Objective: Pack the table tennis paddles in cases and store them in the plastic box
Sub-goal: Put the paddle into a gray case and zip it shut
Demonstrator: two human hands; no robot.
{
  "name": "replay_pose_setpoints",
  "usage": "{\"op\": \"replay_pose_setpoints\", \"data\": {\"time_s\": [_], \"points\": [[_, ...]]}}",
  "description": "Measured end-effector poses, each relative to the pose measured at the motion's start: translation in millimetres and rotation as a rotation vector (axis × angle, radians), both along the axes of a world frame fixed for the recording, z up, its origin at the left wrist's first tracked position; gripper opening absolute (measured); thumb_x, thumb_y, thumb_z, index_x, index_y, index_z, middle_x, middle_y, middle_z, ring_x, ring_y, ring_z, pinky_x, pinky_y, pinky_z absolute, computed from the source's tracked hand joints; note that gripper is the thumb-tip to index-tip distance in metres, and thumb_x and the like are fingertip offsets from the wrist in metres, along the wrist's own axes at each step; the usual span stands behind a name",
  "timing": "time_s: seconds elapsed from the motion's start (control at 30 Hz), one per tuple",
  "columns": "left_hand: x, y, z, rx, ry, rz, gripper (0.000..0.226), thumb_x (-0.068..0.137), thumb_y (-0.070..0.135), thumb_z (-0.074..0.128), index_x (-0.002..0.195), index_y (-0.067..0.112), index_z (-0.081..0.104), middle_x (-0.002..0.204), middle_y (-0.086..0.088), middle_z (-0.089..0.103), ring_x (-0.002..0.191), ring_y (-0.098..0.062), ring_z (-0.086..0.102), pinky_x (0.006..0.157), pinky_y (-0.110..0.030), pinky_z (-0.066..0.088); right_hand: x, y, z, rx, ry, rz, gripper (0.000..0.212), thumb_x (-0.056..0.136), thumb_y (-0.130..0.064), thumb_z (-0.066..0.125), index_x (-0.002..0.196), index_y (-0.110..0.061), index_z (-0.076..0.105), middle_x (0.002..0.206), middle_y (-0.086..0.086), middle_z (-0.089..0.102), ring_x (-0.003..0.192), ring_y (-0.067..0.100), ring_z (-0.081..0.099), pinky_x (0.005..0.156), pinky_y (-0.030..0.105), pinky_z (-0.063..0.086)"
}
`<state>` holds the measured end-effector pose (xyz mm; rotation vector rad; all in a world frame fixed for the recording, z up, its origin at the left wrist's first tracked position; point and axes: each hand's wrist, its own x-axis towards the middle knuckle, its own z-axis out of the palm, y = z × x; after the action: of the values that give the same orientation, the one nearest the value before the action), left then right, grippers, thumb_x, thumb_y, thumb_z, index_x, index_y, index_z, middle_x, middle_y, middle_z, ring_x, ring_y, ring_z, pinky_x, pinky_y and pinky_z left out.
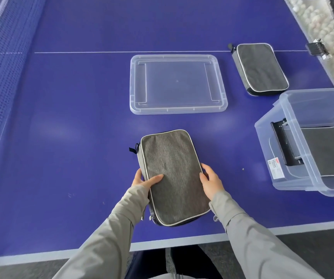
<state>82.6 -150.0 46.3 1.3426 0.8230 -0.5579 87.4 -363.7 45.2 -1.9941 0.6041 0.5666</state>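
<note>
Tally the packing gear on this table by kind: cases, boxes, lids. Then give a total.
Grey cases: 3, namely the held case gripped by left hand and right hand, the far case, and the boxed case
Plastic box: 1
Lid: 1
Total: 5

Grey case (174, 178) between left hand (142, 181) and right hand (210, 183)

Blue table (81, 87) fills most of the frame, with a white border (182, 241) along its near edge. A thin white line (122, 52) crosses the upper part. Net (5, 57) runs up the left side. White balls (327, 27), blurred, are heaped upper right, with a dark clip (318, 49) beside them. Dark grey floor (313, 244) shows at the bottom.
</note>
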Motion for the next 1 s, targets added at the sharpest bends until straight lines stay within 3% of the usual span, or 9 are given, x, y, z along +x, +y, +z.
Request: {"op": "replay_pose_setpoints", "data": {"time_s": [0.07, 0.17, 0.27, 0.37, 0.5, 0.67, 0.83, 1.0], "points": [[-1, -4, 1, -0.005, -0.04, 0.027, 0.051, 0.073, 0.013, 0.078, 0.114, 0.024, 0.049, 0.104, -0.007, 0.064, 0.079, -0.022, 0.065, 0.052, -0.027, 0.051, -2, -4, 1, -0.003, -0.018, -0.008, 0.042, 0.1, -0.02, 0.041, 0.141, -0.025, 0.039, 0.14, 0.006, 0.047, 0.126, 0.023, 0.045, 0.098, 0.028, 0.035], [-4, -13, 2, 0.039, -0.086, 0.07, 0.059, 0.072, 0.013, 0.079, 0.12, 0.024, 0.045, 0.099, -0.004, 0.064, 0.08, -0.023, 0.065, 0.059, -0.028, 0.052, -16, -7, 6, -0.157, -0.205, -0.039, 0.047, 0.095, -0.017, 0.052, 0.14, -0.015, 0.04, 0.135, 0.011, 0.045, 0.126, 0.027, 0.044, 0.105, 0.037, 0.035], [-8, -25, 5, 0.057, -0.088, 0.142, 0.061, 0.072, 0.018, 0.079, 0.119, 0.027, 0.042, 0.097, -0.002, 0.063, 0.082, -0.021, 0.064, 0.059, -0.027, 0.049, -48, -6, 21, -0.411, -0.566, -0.039, 0.033, 0.089, -0.023, 0.059, 0.121, -0.014, 0.055, 0.11, 0.002, 0.054, 0.104, 0.023, 0.053, 0.087, 0.038, 0.04], [-9, -37, 9, 0.064, -0.053, 0.261, 0.061, 0.071, 0.024, 0.079, 0.117, 0.029, 0.04, 0.095, 0.001, 0.06, 0.078, -0.017, 0.059, 0.061, -0.026, 0.044, -92, -1, 31, -0.473, -0.812, 0.082, 0.023, 0.087, -0.04, 0.055, 0.1, -0.021, 0.053, 0.094, -0.018, 0.042, 0.082, 0.012, 0.048, 0.075, 0.029, 0.032], [-4, -58, 19, 0.049, 0.016, 0.424, 0.071, 0.071, 0.027, 0.079, 0.127, 0.02, 0.036, 0.095, -0.001, 0.056, 0.079, -0.019, 0.056, 0.075, -0.034, 0.041, -125, 18, 28, -0.512, -0.847, 0.241, 0.032, 0.086, -0.053, 0.053, 0.089, -0.022, 0.048, 0.079, -0.01, 0.044, 0.072, 0.013, 0.043, 0.066, 0.027, 0.028], [-2, -74, 32, 0.021, 0.054, 0.541, 0.065, 0.07, 0.027, 0.08, 0.118, 0.021, 0.036, 0.09, -0.002, 0.055, 0.071, -0.014, 0.053, 0.065, -0.026, 0.039, -108, 32, 33, -0.641, -0.791, 0.108, 0.039, 0.073, -0.055, 0.059, 0.08, -0.02, 0.044, 0.068, -0.004, 0.05, 0.066, 0.013, 0.04, 0.062, 0.026, 0.029], [4, -81, 43, 0.024, 0.056, 0.637, 0.075, 0.069, 0.026, 0.081, 0.128, 0.021, 0.035, 0.102, -0.007, 0.058, 0.084, -0.024, 0.056, 0.089, -0.042, 0.044, -99, 30, 44, -0.76, -0.933, 0.189, 0.018, 0.084, -0.032, 0.059, 0.084, -0.015, 0.06, 0.067, -0.002, 0.057, 0.056, 0.019, 0.05, 0.058, 0.028, 0.032], [6, -75, 48, 0.024, 0.053, 0.667, 0.078, 0.068, 0.029, 0.081, 0.129, 0.025, 0.033, 0.101, -0.004, 0.058, 0.082, -0.024, 0.055, 0.085, -0.045, 0.041, -96, 30, 60, -0.74, -1.002, 0.266, 0.02, 0.089, -0.022, 0.052, 0.078, -0.013, 0.066, 0.061, -0.005, 0.058, 0.046, 0.014, 0.049, 0.042, 0.024, 0.039]]}}
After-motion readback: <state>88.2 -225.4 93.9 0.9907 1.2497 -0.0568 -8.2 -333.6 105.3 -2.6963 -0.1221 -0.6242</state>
